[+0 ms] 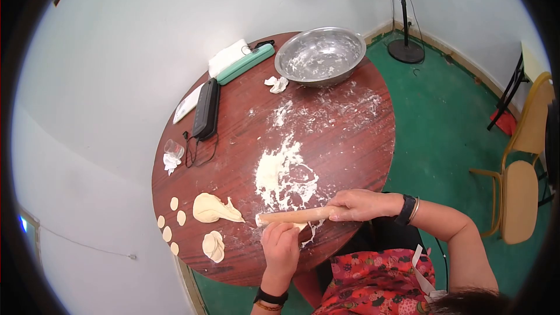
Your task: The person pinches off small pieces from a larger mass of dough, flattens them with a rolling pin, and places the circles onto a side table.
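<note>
My right hand (354,205) is wrapped round the right end of a wooden rolling pin (294,216). The pin lies across a small piece of dough (301,226), most of which is hidden. Just below the pin, my left hand (280,245) has its fingers bent together at the edge of that dough. Loose white flour (274,175) is spread beyond the pin. To the left lie a larger lump of dough (210,207) with a drawn-out tail, and a stack of flat dough rounds (213,247).
Several small dough discs (181,218) lie near the left table edge. Behind them are a clear cup (173,147), a black device (206,109) with a cord, a green case (245,65) and a metal basin (321,55). A chair (519,198) and fan (405,51) stand right.
</note>
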The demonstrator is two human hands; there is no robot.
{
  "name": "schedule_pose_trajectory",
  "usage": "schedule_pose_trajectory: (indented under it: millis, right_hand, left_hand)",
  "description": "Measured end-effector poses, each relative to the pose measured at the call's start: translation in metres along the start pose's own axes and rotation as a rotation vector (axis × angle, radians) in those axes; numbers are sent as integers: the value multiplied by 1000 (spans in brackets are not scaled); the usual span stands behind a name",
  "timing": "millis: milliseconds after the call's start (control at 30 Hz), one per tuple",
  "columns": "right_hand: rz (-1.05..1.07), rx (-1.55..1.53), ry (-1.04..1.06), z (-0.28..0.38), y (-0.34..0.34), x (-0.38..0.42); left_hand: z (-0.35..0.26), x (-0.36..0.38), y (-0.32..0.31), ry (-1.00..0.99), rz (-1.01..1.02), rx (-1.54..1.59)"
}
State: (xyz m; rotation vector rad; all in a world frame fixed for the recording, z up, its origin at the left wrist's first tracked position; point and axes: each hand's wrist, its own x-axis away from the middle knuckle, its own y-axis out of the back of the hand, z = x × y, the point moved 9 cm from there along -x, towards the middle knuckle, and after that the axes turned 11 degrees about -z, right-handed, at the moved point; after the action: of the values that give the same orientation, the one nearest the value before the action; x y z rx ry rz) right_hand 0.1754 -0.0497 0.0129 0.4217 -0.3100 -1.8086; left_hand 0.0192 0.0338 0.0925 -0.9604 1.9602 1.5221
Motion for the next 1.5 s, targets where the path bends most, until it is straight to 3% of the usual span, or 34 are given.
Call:
schedule_pose_trajectory:
  millis: [133, 233, 333, 433, 533, 667, 767, 867, 1067, 1200, 1400, 1500]
  right_hand:
    - [6, -102, -52, -4, -2, 2]
    - [0, -185, -94, -9, -3, 3]
    - [-21, -210, -121, -17, 2, 2]
    - [-87, -159, -110, -20, 15, 2]
    - [-146, -77, -50, -10, 28, 3]
    - [-169, -25, -22, -8, 32, 8]
    - [-170, -22, -30, -4, 34, 12]
    - [-140, 56, -60, -5, 35, 16]
    - [-202, 359, 57, 13, 29, 26]
    - [-233, 561, 161, 28, 19, 40]
    - [-181, 715, 215, 24, 0, 54]
    - [-282, 809, 216, 26, 7, 50]
  left_hand:
    - [-4, 2, 3, -14, 4, 35]
    - [23, 16, 4, 337, -25, 213]
    - [23, 9, 11, 353, -54, 198]
    - [48, 31, -10, 801, -104, 650]
    - [50, 45, -38, 1072, 13, 895]
    - [52, 65, -66, 1333, 100, 950]
    - [53, 72, -66, 1185, 239, 785]
    - [52, 65, -42, 854, 287, 434]
    - [33, 20, 5, 295, 148, 5]
    - [30, 12, -4, 172, 304, -35]
    - [41, 42, -40, 162, 847, -130]
    - [45, 45, -50, 214, 769, -111]
